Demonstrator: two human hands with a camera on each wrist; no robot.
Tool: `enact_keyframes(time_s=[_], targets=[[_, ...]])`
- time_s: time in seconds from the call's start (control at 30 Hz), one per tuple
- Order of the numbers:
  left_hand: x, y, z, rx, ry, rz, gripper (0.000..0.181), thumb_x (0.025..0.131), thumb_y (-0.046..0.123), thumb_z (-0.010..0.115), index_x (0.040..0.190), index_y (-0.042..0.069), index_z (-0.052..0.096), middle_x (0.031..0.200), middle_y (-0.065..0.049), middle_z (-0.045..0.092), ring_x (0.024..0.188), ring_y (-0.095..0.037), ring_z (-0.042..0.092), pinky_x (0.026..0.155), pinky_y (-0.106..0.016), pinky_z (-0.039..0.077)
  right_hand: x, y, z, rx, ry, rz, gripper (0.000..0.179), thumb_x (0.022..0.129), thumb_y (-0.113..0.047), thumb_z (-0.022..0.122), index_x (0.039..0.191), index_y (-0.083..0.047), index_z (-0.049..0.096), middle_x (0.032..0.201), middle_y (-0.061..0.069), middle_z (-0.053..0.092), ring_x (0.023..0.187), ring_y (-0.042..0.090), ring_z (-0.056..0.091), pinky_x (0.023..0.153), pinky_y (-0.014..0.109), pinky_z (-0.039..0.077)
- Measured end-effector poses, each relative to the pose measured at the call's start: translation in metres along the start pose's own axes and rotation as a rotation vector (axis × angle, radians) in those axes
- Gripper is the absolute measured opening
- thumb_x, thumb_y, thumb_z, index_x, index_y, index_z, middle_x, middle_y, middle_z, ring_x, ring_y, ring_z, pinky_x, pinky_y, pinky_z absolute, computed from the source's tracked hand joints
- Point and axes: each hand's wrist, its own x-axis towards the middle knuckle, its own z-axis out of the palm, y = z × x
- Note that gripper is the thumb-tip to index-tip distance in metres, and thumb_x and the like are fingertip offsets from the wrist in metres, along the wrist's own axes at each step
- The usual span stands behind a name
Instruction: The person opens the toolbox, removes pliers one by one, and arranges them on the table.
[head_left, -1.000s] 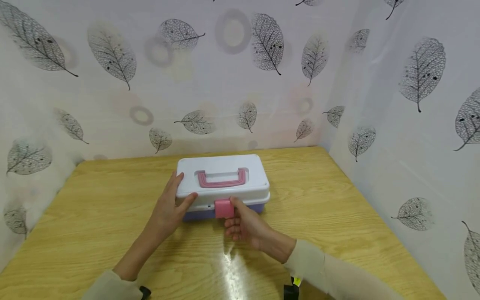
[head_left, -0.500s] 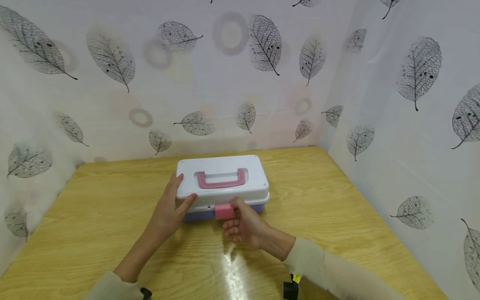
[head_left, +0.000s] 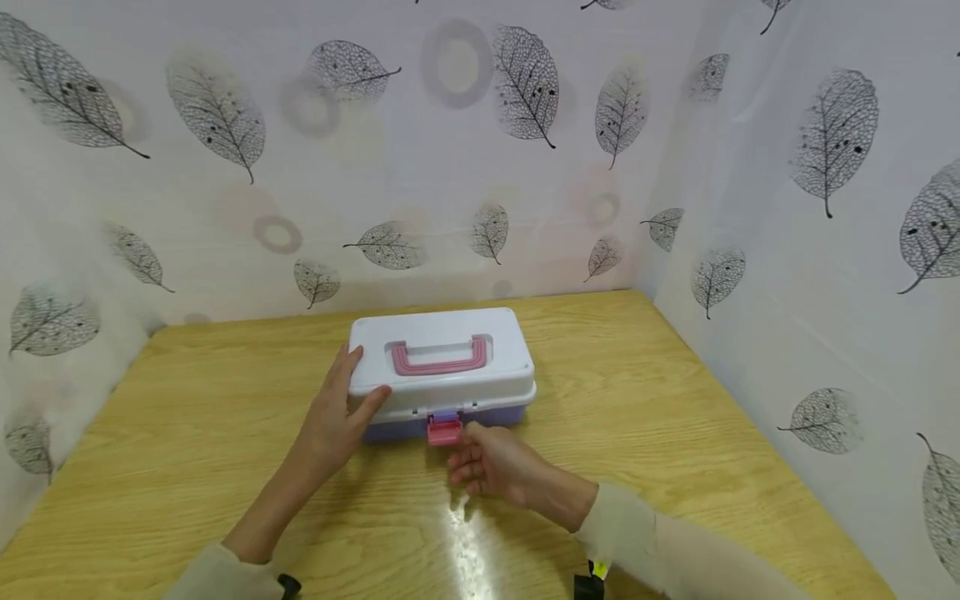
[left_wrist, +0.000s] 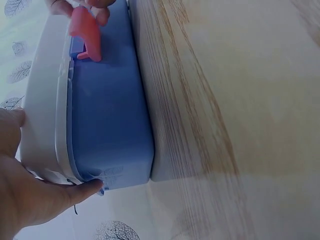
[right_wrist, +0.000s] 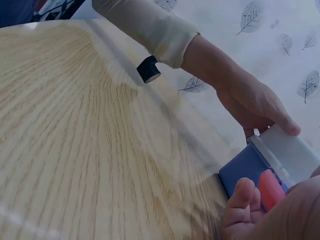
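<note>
Nearby, pale sleeves (head_left: 675, 542): they are trailing back from both your grips.
Right hand (head_left: 508, 465): you are pinching the pink latch (head_left: 445, 432) at its edge, your other fingers curling loosely below.
Left hand (head_left: 332, 423): you are spreading it wide, straight thumb and fingers pressing on the left end of the box (head_left: 442, 388).
Box: it is sitting just beyond your right grip, its latch tipping outward from the front.
Pink handle (head_left: 440, 367): it is lying flat on the lid, beyond both grips.
Table (head_left: 637, 417): it is stretching around and beneath your hands.
Leaf-print sheet (head_left: 442, 158): it is hanging farthest off.
</note>
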Motion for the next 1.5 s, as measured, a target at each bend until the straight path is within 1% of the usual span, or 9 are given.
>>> enact_keyframes(time_s=[0.23,0.4,0.53,0.77,1.03,1.17,1.37,1.43,1.5], targets=[[0.000,-0.002,0.000,-0.002,-0.007,0.001,0.078,0.107,0.040,0.057,0.163,0.001,0.019,0.171,-0.022,0.003,0.155,-0.047,0.009,0.124,-0.064,0.013,0.005,0.009,-0.011,-0.123,-0.045,0.020,0.021,0.104,-0.013,0.054,0.095,0.002,0.065,0.079,0.005,0.064,0.064,0.012,0.062,0.055,0.020,0.054],[0.001,-0.001,-0.001,-0.008,-0.011,-0.003,0.079,0.107,0.042,0.057,0.164,0.002,0.018,0.171,-0.021,0.002,0.155,-0.047,0.009,0.124,-0.064,0.013,0.008,0.007,-0.017,-0.257,-0.067,0.014,0.022,0.103,-0.011,0.058,0.088,0.003,0.065,0.073,0.006,0.063,0.057,0.012,0.061,0.050,0.021,0.055],[0.001,0.000,-0.002,-0.011,-0.016,-0.005,0.080,0.107,0.041,0.057,0.164,0.002,0.017,0.171,-0.021,0.002,0.155,-0.047,0.009,0.124,-0.064,0.013,0.009,0.005,-0.020,-0.311,-0.064,0.012,0.022,0.103,-0.012,0.061,0.089,0.004,0.067,0.072,0.007,0.064,0.055,0.012,0.061,0.048,0.021,0.056],[0.000,-0.001,-0.004,-0.015,-0.015,0.003,0.079,0.107,0.041,0.057,0.164,0.004,0.017,0.171,-0.023,0.003,0.154,-0.047,0.009,0.124,-0.065,0.013,0.006,-0.001,-0.030,-0.400,-0.032,-0.060,0.024,0.101,-0.014,0.064,0.096,0.008,0.070,0.073,0.010,0.065,0.053,0.014,0.062,0.047,0.024,0.058],[0.000,-0.002,-0.007,-0.027,-0.048,0.001,0.084,0.106,0.043,0.058,0.165,0.004,0.014,0.171,-0.023,0.001,0.154,-0.048,0.007,0.124,-0.066,0.013,-0.016,-0.014,-0.054,-0.588,0.112,-0.286,0.031,0.102,-0.024,0.066,0.111,0.005,0.069,0.084,0.016,0.068,0.069,0.020,0.064,0.061,0.036,0.061],[-0.002,-0.001,-0.009,-0.049,-0.061,-0.003,0.086,0.105,0.041,0.060,0.166,0.004,0.011,0.171,-0.022,0.002,0.154,-0.047,0.008,0.124,-0.065,0.014,-0.032,-0.023,-0.064,-0.678,0.198,-0.361,0.027,0.103,-0.026,0.066,0.107,0.001,0.070,0.087,0.016,0.068,0.069,0.023,0.063,0.060,0.037,0.060],[-0.008,-0.004,-0.012,-0.062,-0.071,-0.012,0.088,0.105,0.039,0.060,0.166,0.004,0.006,0.170,-0.024,0.011,0.153,-0.046,0.017,0.120,-0.063,0.029,-0.038,-0.039,-0.083,-0.760,0.385,-0.444,0.023,0.099,-0.024,0.072,0.105,-0.003,0.070,0.092,0.011,0.069,0.074,0.022,0.061,0.057,0.029,0.054],[-0.010,-0.006,-0.013,-0.082,-0.078,-0.013,0.087,0.106,0.037,0.060,0.166,0.003,0.006,0.169,-0.024,0.012,0.153,-0.045,0.019,0.117,-0.061,0.036,-0.035,-0.043,-0.091,-0.779,0.424,-0.484,0.027,0.098,-0.024,0.074,0.109,0.000,0.067,0.095,0.011,0.068,0.079,0.019,0.060,0.063,0.026,0.053],[-0.013,-0.009,-0.014,-0.119,-0.083,-0.012,0.087,0.106,0.035,0.061,0.166,0.005,0.006,0.169,-0.023,0.015,0.153,-0.044,0.023,0.114,-0.059,0.042,-0.030,-0.046,-0.097,-0.781,0.416,-0.524,0.036,0.096,-0.021,0.076,0.120,0.004,0.063,0.103,0.013,0.066,0.091,0.023,0.061,0.074,0.029,0.055]])
